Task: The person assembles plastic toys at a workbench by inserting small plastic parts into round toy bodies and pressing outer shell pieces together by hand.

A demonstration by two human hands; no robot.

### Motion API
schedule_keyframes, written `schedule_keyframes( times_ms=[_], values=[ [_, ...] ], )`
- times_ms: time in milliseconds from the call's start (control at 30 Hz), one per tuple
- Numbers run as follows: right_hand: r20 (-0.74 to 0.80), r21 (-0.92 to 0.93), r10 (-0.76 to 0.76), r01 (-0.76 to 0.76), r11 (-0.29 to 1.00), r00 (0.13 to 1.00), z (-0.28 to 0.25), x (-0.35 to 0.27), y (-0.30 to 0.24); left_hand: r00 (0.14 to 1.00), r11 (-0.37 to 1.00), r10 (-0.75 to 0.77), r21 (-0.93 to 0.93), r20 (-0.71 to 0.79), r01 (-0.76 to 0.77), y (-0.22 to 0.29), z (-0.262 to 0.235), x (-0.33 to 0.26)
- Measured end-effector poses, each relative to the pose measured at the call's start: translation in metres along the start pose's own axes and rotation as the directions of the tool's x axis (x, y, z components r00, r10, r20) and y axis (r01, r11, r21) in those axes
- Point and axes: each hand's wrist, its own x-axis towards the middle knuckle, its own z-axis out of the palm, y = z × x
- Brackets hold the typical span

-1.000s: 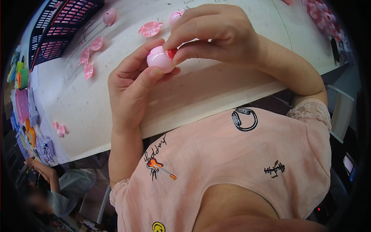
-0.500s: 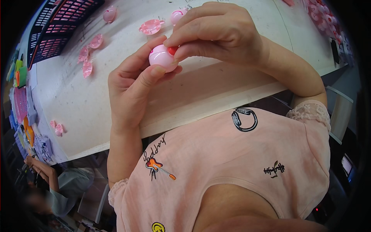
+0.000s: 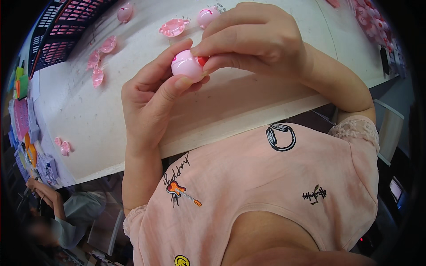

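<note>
A glossy light-pink ball (image 3: pixel 184 66) is held above the white table by my left hand (image 3: pixel 148 97), thumb on the near side and fingers around its back and underside. At the ball's right side is a small red piece (image 3: pixel 203 60). My right hand (image 3: pixel 262 44) pinches this piece between thumb and fingers, against the ball. The fingers partly cover it, so its full shape is hidden. Just beyond my hands lie a translucent pink scalloped half-shell (image 3: pixel 174 27) and another pink ball (image 3: pixel 207 17).
A dark blue slatted basket (image 3: pixel 57 37) stands at the far left, near a third pink ball (image 3: pixel 125 13). Translucent pink shells (image 3: pixel 98 75) and small pink pieces (image 3: pixel 65 148) lie on the left. Pink and red parts (image 3: pixel 372 20) are heaped far right. Another person's sleeve (image 3: pixel 82 213) shows lower left.
The right fingers and the red piece have shifted slightly to the right, and more red shows. The left hand still holds the ball. The whole view has moved a little.
</note>
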Motion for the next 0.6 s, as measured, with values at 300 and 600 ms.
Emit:
schedule_keyframes(
  times_ms=[300,600],
  values=[
    [0.039,-0.184,-0.247,0.25,0.951,0.968,0.005,-0.002,0.017,0.999,0.998,-0.037,-0.048,-0.013,0.036,0.001,0.0,0.0],
    [0.013,0.228,0.233,-0.23,0.946,0.972,-0.003,0.001,-0.005,1.0,1.0,0.007,0.028,-0.008,-0.007,0.0,0.002,-0.001]
  ],
)
